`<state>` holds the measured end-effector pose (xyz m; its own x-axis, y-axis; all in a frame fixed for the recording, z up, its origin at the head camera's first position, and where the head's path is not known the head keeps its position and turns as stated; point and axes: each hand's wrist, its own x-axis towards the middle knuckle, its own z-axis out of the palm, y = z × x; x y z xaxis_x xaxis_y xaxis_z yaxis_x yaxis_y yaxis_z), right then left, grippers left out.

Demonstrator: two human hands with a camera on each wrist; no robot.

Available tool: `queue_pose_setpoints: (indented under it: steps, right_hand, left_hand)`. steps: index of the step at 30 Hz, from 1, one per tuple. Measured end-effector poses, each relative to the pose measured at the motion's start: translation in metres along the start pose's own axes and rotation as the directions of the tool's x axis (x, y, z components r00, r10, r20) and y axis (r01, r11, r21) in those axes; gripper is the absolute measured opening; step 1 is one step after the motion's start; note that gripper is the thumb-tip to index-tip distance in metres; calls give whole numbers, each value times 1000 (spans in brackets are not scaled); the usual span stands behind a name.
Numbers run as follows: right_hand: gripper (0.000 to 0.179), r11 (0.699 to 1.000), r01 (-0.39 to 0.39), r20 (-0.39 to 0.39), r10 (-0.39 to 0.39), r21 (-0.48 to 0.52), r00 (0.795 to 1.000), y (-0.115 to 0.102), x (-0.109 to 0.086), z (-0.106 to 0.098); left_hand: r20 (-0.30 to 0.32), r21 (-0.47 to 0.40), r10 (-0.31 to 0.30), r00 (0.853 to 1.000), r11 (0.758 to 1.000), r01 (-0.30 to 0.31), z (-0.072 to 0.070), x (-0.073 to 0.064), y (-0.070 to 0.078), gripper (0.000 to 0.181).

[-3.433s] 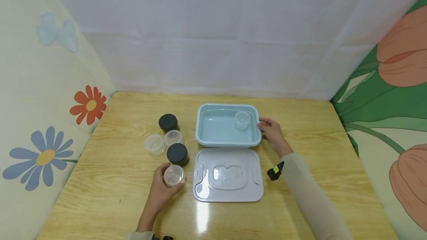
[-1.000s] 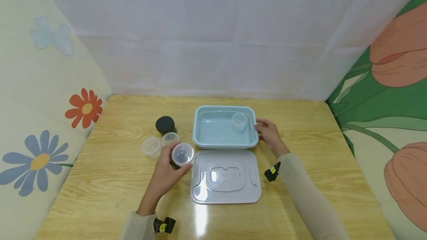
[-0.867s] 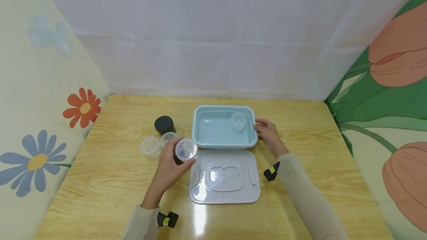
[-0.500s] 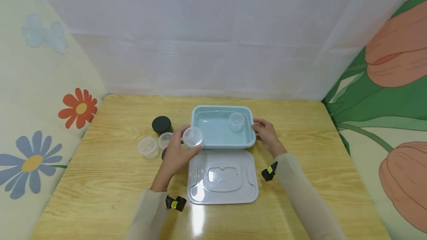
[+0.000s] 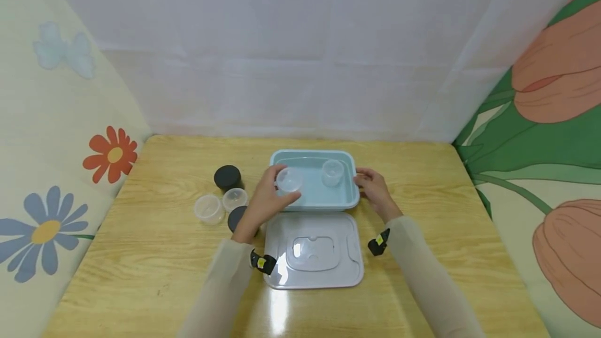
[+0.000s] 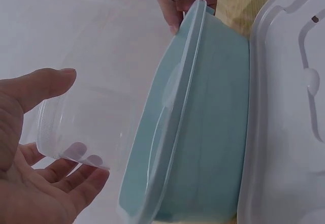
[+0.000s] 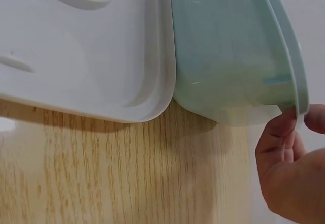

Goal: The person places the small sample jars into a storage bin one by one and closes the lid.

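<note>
My left hand [image 5: 271,197] holds a clear plastic jar [image 5: 289,180] over the left part of a light blue rectangular box [image 5: 313,206]. In the left wrist view the thumb and fingers grip the jar [image 6: 91,127] around its sides, its base towards the box's inside. A second clear jar [image 5: 332,172] stands inside the box at the right. At the box's right end, my right hand [image 5: 377,192] pinches the rim; the right wrist view shows that hand [image 7: 294,168] with thumb and fingers on either side of the edge.
Left of the box stand two clear jars, the nearer-left jar [image 5: 208,209] and another jar [image 5: 235,200], plus a black-lidded jar [image 5: 227,177] and a second black-lidded jar [image 5: 237,218], partly behind my left wrist. A pale lid [image 5: 313,260] lies in front of the box on the wooden table [image 5: 141,254].
My left hand has lifted a clear jar from the table's front left and carried it rightward and away, over the box. My right hand stays at the box's rim.
</note>
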<state>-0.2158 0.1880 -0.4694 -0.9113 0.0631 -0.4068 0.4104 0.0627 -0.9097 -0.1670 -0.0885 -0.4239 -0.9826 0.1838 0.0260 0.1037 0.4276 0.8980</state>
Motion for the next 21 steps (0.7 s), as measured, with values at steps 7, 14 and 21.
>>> queue_pose_setpoints:
  steps: [7,14,21]
  right_hand:
    - [43,1000,5,-9,-5,0,1000,0,1,0]
    - [43,1000,-1,-22,1,3,1000,0,3,0]
    - [42,1000,7,-13,-7,-1,1000,3,2,0]
  left_hand:
    - [47,13,-7,999,1000,6,18,22,-3,72]
    - [88,44,-2,996,999,-2,40,38,-8,72]
    - [111,70,-7,994,998,-1,59,49,-11,73]
